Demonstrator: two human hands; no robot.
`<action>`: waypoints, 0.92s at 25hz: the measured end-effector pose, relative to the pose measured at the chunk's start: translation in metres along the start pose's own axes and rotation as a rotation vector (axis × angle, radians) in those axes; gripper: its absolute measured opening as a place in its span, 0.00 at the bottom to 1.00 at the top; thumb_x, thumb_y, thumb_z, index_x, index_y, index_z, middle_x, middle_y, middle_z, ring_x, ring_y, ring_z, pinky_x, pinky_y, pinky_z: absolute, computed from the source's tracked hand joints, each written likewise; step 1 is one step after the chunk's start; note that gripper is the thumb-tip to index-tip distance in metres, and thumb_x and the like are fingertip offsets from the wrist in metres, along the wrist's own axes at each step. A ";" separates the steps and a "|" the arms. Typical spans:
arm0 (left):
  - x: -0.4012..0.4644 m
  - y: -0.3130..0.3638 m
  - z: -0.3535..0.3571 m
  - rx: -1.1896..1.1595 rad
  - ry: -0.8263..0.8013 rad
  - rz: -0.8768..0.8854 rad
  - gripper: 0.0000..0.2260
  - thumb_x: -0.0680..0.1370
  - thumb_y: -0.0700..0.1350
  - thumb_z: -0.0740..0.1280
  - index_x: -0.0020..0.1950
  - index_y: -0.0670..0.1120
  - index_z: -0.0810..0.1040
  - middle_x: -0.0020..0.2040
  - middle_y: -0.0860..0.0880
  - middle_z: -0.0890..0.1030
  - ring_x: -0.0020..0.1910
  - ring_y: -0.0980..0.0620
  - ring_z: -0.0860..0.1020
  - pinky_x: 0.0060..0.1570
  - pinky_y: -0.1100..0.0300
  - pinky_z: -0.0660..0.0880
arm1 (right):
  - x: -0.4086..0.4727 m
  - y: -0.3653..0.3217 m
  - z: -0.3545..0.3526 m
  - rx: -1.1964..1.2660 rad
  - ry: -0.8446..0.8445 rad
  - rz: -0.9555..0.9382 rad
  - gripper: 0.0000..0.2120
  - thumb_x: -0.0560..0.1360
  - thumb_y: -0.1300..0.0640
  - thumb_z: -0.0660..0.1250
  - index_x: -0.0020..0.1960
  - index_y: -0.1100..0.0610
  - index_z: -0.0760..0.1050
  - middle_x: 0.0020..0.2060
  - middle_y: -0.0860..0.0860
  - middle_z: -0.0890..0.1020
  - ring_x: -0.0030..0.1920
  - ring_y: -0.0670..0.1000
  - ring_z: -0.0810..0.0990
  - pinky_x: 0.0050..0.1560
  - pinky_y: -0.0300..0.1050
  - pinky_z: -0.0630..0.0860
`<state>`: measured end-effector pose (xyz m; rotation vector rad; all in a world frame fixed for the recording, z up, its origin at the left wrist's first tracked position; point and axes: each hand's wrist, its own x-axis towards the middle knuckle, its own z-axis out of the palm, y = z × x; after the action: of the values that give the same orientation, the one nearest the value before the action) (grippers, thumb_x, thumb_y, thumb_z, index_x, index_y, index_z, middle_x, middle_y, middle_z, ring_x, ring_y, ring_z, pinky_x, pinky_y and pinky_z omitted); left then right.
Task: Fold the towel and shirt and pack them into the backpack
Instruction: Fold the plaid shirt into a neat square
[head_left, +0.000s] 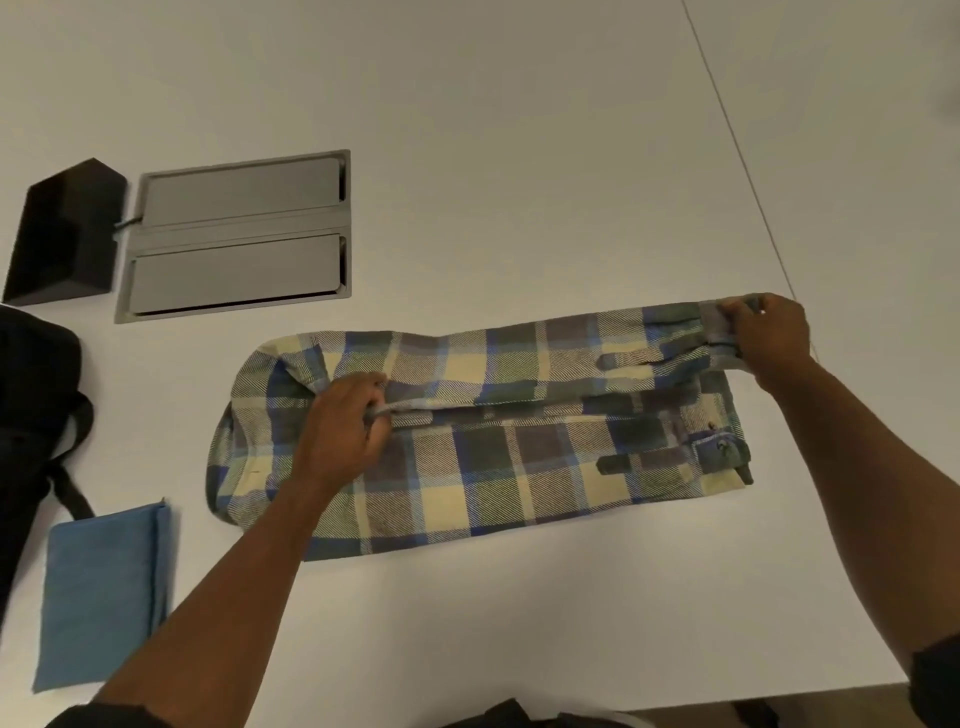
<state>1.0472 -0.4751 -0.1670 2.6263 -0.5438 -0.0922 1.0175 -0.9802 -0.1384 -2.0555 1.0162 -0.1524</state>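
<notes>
On the table, both hands pinch the shirt (467, 441).
Left hand (343, 426) and right hand (769, 338): a loose pinch might let the fold flop open.

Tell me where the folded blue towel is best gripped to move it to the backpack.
Probably the blue towel along its right long side, where a stitched fold edge stacks the layers. Come from the right, fingers under and thumb on top; it lies flat and untouched, with the backpack just beyond its far-left corner.

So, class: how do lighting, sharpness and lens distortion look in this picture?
Head view: light soft and even, no glare on the table; plaid shirt weave fairly sharp; backpack too dark for detail; table seam bows, so wide-angle distortion.
</notes>
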 end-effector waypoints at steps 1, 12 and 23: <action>-0.004 -0.001 -0.003 0.013 -0.027 0.055 0.04 0.76 0.44 0.69 0.44 0.46 0.75 0.57 0.48 0.80 0.52 0.55 0.72 0.50 0.54 0.72 | 0.000 0.004 -0.001 -0.031 -0.013 -0.012 0.13 0.78 0.53 0.66 0.55 0.61 0.80 0.46 0.58 0.81 0.45 0.55 0.78 0.46 0.45 0.73; 0.050 -0.062 -0.005 0.210 -0.054 -0.389 0.26 0.79 0.43 0.66 0.75 0.40 0.65 0.68 0.36 0.73 0.69 0.34 0.68 0.66 0.37 0.66 | -0.012 0.049 0.019 -0.181 -0.154 0.112 0.23 0.77 0.52 0.69 0.67 0.63 0.71 0.62 0.61 0.77 0.60 0.61 0.77 0.53 0.50 0.73; 0.063 -0.115 -0.044 0.329 -0.217 -0.292 0.28 0.77 0.59 0.49 0.45 0.41 0.80 0.47 0.38 0.80 0.57 0.35 0.72 0.53 0.43 0.68 | -0.003 0.029 0.020 -0.171 -0.053 -0.032 0.17 0.78 0.52 0.68 0.64 0.59 0.75 0.61 0.58 0.79 0.59 0.59 0.77 0.50 0.45 0.69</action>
<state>1.1535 -0.3875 -0.1772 3.0243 -0.2560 -0.4157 1.0059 -0.9754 -0.1715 -2.2191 0.9934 -0.0285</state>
